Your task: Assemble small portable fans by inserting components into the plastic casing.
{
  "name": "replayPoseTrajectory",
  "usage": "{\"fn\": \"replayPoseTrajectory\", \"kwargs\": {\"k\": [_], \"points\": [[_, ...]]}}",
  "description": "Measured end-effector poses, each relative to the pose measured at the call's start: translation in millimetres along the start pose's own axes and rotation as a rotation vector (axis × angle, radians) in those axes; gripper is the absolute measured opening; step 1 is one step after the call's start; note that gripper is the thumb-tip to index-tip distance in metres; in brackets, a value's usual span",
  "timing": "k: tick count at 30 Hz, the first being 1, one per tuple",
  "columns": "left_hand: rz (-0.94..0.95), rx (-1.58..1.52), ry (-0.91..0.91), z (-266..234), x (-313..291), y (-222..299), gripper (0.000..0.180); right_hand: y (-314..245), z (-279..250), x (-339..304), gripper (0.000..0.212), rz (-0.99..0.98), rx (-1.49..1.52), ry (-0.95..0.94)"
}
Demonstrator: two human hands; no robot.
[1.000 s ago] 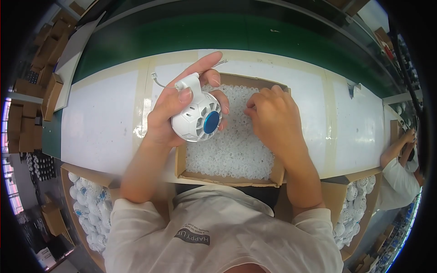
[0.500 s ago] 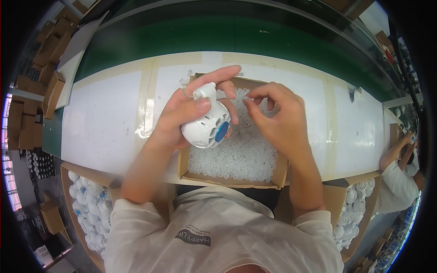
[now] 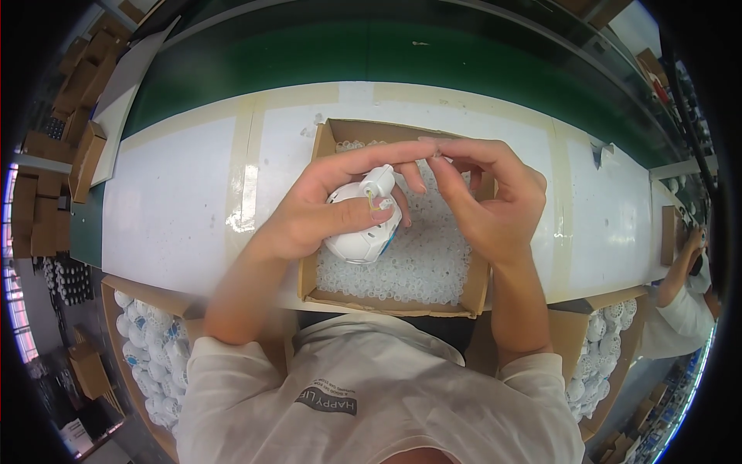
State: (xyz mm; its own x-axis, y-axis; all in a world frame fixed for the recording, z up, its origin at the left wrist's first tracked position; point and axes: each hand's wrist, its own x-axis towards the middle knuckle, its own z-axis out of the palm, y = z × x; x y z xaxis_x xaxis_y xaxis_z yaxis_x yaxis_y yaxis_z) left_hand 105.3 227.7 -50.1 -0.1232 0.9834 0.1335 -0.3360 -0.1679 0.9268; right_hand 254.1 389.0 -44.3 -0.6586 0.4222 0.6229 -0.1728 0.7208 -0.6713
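Note:
My left hand [image 3: 303,210] is wrapped round a white ball-shaped plastic housing [image 3: 354,246], over the middle of a shallow cardboard box [image 3: 481,290]. The housing's short neck points up, and a thin yellowish wire shows at it beside my thumb. Only a sliver of blue is visible on the ball's right side. My right hand [image 3: 504,203] is closed in a pinch on a small clear piece, mostly hidden by the fingertips. Those fingertips meet the outstretched index fingertip of my left hand. Below lie many small clear plastic rings [image 3: 398,272], filling the box.
A carton of white ball housings [image 3: 154,363] stands at the lower left, another carton of housings [image 3: 599,356] at the lower right. Beyond the white tabletop [image 3: 178,193] runs a green surface [image 3: 309,58]. A co-worker [image 3: 684,309] sits at the far right.
The housing has turned, so its blue disc now faces mostly away and its wire shows. My right hand has moved up to touch my left index fingertip, which has straightened toward it.

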Motion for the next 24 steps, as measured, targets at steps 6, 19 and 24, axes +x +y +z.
{"fn": "replayPoseTrajectory", "kwargs": {"k": [6,19,24], "points": [[0.006,-0.003,0.018,2,0,0,0.059,4,-1,3,0.017,-0.082,-0.022,0.005],[-0.124,-0.333,-0.131,1,-6,0,0.064,11,-10,6,0.014,0.162,0.323,-0.390],[-0.177,-0.346,-0.197,-2,-8,2,0.058,11,-9,7,0.014,0.268,0.529,-0.560]]}}
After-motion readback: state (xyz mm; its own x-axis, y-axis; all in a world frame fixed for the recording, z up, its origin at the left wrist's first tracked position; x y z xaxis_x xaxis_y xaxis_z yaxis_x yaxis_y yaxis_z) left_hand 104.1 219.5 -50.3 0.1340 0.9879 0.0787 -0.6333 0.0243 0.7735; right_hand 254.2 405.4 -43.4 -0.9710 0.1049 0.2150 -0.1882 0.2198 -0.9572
